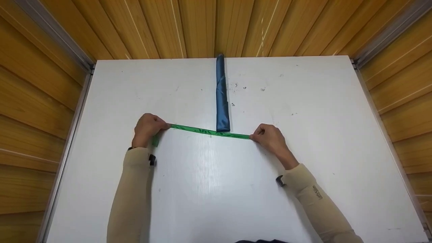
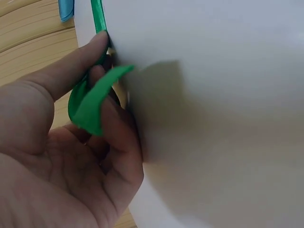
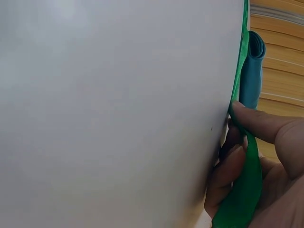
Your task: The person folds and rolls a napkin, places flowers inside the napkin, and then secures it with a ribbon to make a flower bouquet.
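Note:
A green ribbon (image 1: 192,129) stretches across the white table between both hands, slanting slightly down to the right. My left hand (image 1: 148,127) pinches it near its left end between thumb and fingers; a loose tail of the ribbon (image 2: 92,107) curls over the fingers in the left wrist view. The right hand (image 1: 270,137) pinches the other side, and a tail hangs down past the palm in the right wrist view. Just beyond the ribbon lies a rolled blue cloth (image 1: 222,98), pointing away from me. Its near end meets the ribbon in the head view.
The white table (image 1: 209,189) has small dark marks on its surface right of the roll. Wood-patterned panels (image 1: 199,27) stand along the back and both sides, with metal posts (image 1: 57,30) at the corners. A dark shape shows at the bottom edge.

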{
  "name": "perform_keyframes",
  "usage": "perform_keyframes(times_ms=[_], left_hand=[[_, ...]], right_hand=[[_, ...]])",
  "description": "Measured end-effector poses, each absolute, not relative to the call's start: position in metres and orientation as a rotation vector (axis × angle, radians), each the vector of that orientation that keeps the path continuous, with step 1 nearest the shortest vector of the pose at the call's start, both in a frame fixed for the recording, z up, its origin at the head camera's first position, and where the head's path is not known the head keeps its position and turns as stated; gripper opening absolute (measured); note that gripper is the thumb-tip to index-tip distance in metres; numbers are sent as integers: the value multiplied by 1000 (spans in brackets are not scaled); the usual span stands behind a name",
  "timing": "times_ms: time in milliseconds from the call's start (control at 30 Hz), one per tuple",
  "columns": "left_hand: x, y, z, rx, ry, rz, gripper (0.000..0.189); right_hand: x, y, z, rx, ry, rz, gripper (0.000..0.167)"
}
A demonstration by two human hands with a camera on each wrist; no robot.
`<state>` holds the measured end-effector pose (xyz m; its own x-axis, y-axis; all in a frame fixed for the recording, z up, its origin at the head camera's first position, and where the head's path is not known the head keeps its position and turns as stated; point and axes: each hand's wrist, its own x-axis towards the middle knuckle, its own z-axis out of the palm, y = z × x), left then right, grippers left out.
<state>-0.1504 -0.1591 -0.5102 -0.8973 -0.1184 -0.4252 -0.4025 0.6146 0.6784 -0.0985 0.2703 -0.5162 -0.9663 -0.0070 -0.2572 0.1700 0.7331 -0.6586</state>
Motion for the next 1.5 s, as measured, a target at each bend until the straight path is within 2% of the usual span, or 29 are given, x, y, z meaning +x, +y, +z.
perform_keyframes(times_ms=[533, 1100, 1500], left_hand=[[-163, -157, -512, -412, 2542, 1184, 30], [-168, -153, -513, -399, 2549, 1164, 29], [-157, -160, -508, -358, 2490, 1206, 24]], right_hand=[[-94, 272, -514, 67, 2688, -1056, 14], [-117, 279, -512, 132, 2687, -993, 16], [-117, 282, -511, 116, 2641, -1017, 14]])
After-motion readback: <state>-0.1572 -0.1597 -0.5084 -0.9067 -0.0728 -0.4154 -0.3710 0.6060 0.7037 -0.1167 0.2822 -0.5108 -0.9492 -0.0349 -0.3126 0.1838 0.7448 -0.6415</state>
